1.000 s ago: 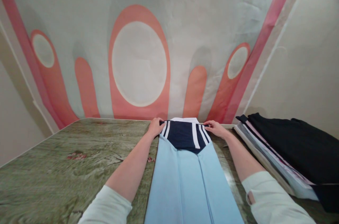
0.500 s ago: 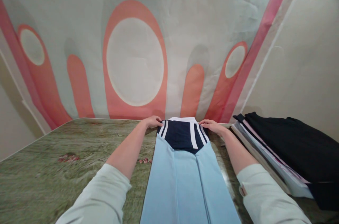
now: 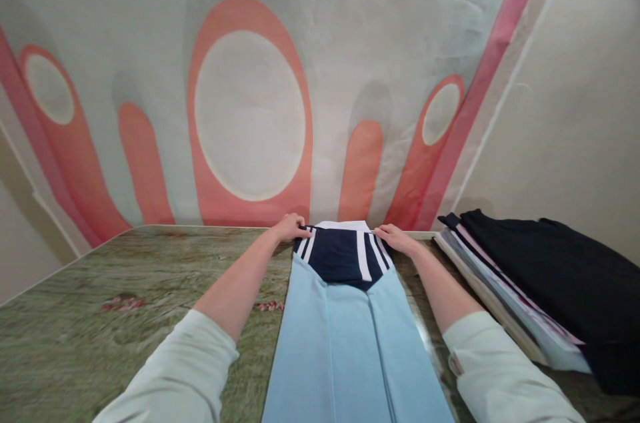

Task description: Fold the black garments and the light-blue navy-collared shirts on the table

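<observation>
A folded shirt point(image 3: 345, 343) lies lengthwise before me, light blue with a navy, white-striped part point(image 3: 337, 255) at its far end. A white edge point(image 3: 345, 225) shows just beyond the navy. My left hand point(image 3: 290, 228) is closed on the shirt's far left corner, thumb and fingers pinched together. At the far right corner my right hand point(image 3: 396, 238) pinches the cloth in the same way. Both arms stretch forward on either side of the shirt, which rests flat on the table.
A stack of folded clothes, with a black garment point(image 3: 555, 269) on top, lies on the right. The wood-patterned table point(image 3: 165, 276) ends at a wall covering point(image 3: 400, 23) with pink and orange shapes.
My fingers have curled in more tightly at both far corners of the shirt. The view has shifted slightly; the shirt and stack look otherwise the same.
</observation>
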`<state>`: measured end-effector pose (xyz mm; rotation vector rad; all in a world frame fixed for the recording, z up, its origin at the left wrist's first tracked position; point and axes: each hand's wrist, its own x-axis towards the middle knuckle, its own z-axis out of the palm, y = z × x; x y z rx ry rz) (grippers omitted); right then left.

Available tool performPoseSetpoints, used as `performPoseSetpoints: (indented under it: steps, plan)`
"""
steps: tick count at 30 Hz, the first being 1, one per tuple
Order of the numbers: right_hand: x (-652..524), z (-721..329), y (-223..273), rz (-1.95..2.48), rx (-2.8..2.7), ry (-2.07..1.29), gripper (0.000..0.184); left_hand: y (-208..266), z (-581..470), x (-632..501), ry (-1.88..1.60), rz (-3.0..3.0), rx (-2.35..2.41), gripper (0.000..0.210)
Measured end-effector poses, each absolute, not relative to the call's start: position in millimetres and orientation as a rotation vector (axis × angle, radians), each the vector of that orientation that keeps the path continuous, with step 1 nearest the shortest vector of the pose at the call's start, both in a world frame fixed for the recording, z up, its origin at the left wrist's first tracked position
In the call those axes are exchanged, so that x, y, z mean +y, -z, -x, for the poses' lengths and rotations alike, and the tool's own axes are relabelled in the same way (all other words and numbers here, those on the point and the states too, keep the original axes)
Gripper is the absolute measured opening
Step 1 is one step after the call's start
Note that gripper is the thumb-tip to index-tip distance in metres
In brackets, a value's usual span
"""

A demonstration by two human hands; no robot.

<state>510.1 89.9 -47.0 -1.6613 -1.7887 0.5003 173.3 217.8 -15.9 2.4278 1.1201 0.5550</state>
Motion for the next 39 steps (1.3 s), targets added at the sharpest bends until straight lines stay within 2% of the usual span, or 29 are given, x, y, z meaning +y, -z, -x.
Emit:
performPoseSetpoints:
  steps: [6, 17, 28, 39]
  plan:
    - [82, -504, 44, 1.645, -1.875, -0.366, 0.035, 14, -177, 220, -0.504, -2.549, 1.232, 0.041]
    - [97, -520, 60, 1.843, -1.768, -0.072, 0.051, 32, -170, 221, -0.451, -2.601, 1.315, 0.051]
    - [104, -526, 70, 1.888, -1.703, 0.058, 0.043, 39, -177, 220, -0.585, -2.669, 1.409, 0.043]
    - [105, -525, 77, 1.922, -1.581, 0.091, 0.038, 39, -176, 208, -0.632, -2.596, 1.542, 0.045]
